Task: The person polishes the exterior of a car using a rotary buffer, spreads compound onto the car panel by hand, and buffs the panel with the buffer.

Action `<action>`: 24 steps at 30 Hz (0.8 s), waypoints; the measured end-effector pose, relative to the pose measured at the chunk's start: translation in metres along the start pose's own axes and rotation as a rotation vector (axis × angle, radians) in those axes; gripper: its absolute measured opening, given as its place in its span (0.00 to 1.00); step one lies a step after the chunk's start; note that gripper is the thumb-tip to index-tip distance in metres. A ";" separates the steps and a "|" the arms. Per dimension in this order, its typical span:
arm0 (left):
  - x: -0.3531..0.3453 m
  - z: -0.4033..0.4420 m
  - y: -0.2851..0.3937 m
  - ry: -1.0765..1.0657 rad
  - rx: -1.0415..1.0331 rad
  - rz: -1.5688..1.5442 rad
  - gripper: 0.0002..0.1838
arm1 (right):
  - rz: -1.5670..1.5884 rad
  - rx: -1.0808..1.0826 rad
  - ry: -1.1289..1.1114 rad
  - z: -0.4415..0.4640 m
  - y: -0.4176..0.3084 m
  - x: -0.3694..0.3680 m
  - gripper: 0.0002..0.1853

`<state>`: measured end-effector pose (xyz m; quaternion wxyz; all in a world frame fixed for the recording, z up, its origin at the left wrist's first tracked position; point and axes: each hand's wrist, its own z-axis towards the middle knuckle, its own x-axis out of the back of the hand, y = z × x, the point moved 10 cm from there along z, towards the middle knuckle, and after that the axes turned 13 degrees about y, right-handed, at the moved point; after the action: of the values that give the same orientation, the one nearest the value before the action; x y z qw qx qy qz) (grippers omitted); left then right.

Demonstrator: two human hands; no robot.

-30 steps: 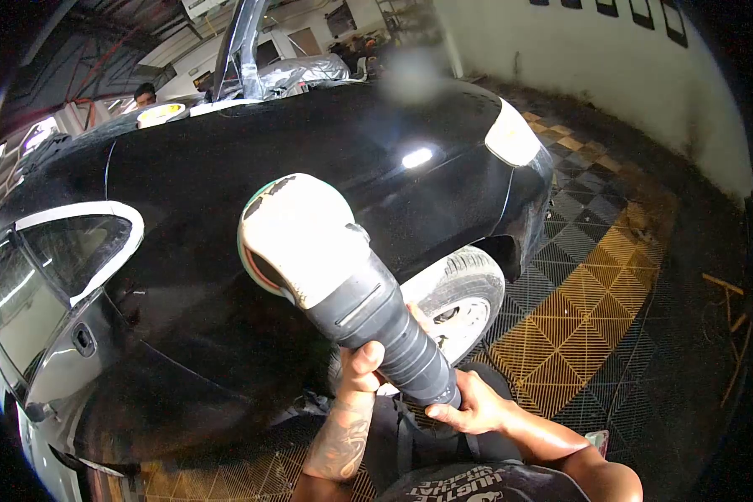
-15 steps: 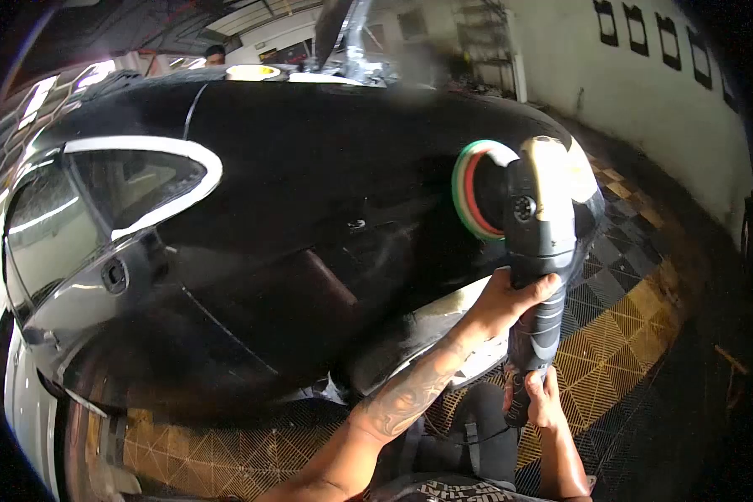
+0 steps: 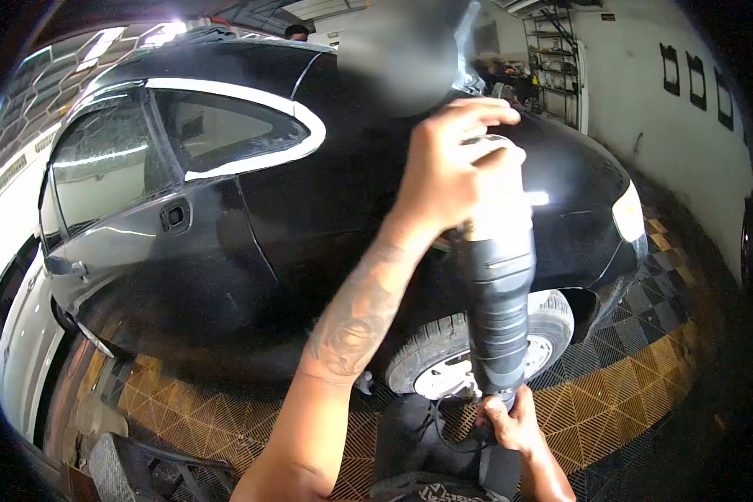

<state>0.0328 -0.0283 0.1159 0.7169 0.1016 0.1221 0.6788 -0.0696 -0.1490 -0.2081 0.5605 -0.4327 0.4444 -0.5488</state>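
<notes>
My right hand [image 3: 514, 420] is closed around the lower end of the handle of a black car polisher [image 3: 502, 309], which stands upright in front of me. Over the polisher's pale head lies my left hand [image 3: 456, 163], its fingers curved across the top and one stretched out to the right. The polisher's pad is mostly hidden behind the head and my hand. Behind the tool is the side of a black car [image 3: 351, 226], with white masking around the rear side window [image 3: 226, 130] and a wheel [image 3: 427, 368] below.
Patterned black and yellow floor tiles [image 3: 619, 368] run along the car. At lower left stands a dark stool-like object [image 3: 125, 473]. Shelving [image 3: 552, 71] stands at the back by a pale wall [image 3: 627, 92]. A person's head [image 3: 296, 33] shows beyond the roof.
My left hand has moved up from the handle to the polisher's head. The polisher has turned, so its green-and-red-edged pad no longer shows clearly. My view has shifted, bringing the wheel into sight.
</notes>
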 end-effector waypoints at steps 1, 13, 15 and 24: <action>0.009 0.002 -0.002 -0.065 0.079 -0.011 0.13 | -0.045 -0.059 -0.047 0.000 0.002 -0.008 0.24; 0.205 -0.007 0.040 0.231 0.234 0.195 0.14 | -0.238 0.173 -0.398 0.017 -0.051 -0.120 0.34; 0.219 -0.008 0.042 0.241 0.243 0.186 0.15 | -0.181 0.130 -0.485 0.012 -0.054 -0.126 0.32; 0.153 -0.011 0.021 0.259 0.298 0.202 0.14 | -0.194 0.103 -0.337 0.001 -0.038 -0.074 0.33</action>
<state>0.0165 0.1256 0.1066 0.6007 0.1302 0.3011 0.7291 -0.0776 -0.0756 -0.1688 0.5927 -0.5301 0.2717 -0.5421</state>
